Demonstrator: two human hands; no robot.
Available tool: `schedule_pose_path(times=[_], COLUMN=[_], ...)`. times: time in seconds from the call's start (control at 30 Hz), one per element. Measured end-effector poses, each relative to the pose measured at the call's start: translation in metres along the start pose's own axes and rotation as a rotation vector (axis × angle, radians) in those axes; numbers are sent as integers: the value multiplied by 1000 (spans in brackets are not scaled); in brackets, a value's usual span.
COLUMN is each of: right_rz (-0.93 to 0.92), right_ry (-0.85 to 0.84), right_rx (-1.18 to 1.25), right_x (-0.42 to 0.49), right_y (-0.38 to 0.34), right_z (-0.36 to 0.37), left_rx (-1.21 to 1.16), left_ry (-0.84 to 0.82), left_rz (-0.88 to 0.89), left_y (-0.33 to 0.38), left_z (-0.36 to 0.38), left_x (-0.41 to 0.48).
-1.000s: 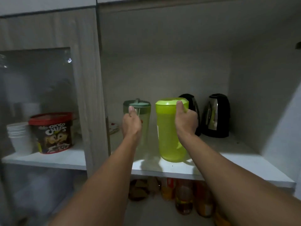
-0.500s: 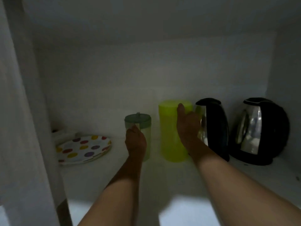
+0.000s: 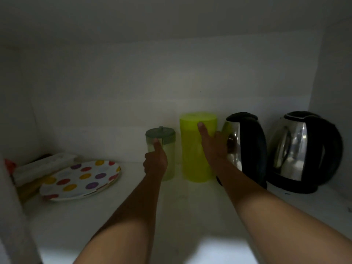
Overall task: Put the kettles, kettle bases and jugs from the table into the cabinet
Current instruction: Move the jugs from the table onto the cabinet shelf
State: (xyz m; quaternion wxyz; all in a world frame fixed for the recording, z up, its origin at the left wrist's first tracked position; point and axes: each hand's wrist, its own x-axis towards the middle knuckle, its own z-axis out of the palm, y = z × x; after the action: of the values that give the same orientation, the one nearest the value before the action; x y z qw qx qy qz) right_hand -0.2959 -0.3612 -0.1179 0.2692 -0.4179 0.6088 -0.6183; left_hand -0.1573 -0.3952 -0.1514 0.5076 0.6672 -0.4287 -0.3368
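Note:
Both my arms reach deep into a dim white cabinet. My left hand (image 3: 155, 161) grips a small clear jug with a grey-green lid (image 3: 167, 138) that stands on the shelf near the back wall. My right hand (image 3: 213, 145) is wrapped around the handle side of a taller lime-green jug (image 3: 190, 149) standing just right of the small one. Two steel kettles with black handles and bases stand further right: one kettle (image 3: 247, 145) right beside my right hand, the other kettle (image 3: 302, 149) near the right wall.
A polka-dot plate (image 3: 80, 178) lies at the left of the white shelf (image 3: 190, 216), with pale boxes (image 3: 43, 166) stacked behind it. The cabinet's left wall and right wall close in the space. The back wall is just behind the jugs.
The view has moved further into the cabinet. Both jugs have been pushed back toward the rear wall, my hands still on them.

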Motion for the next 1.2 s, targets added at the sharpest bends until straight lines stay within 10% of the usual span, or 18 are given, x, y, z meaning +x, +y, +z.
schedule_pose_path(times=[0.37,0.73,1.2], right_rz=[-64,-482,-708], right_ry=[-87,-111,-474], right_rx=[-167,-715,-736], right_x=[-76,-193,-487], right_y=[48,13,-23], right_z=[-52,-112,-104], left_rx=[196,1125,1257], left_ry=[58,165,381], left_rz=[66,893,662], left_y=[-29,-31,-123], left_z=[-22,-116,-380], left_x=[-103,-244,-447])
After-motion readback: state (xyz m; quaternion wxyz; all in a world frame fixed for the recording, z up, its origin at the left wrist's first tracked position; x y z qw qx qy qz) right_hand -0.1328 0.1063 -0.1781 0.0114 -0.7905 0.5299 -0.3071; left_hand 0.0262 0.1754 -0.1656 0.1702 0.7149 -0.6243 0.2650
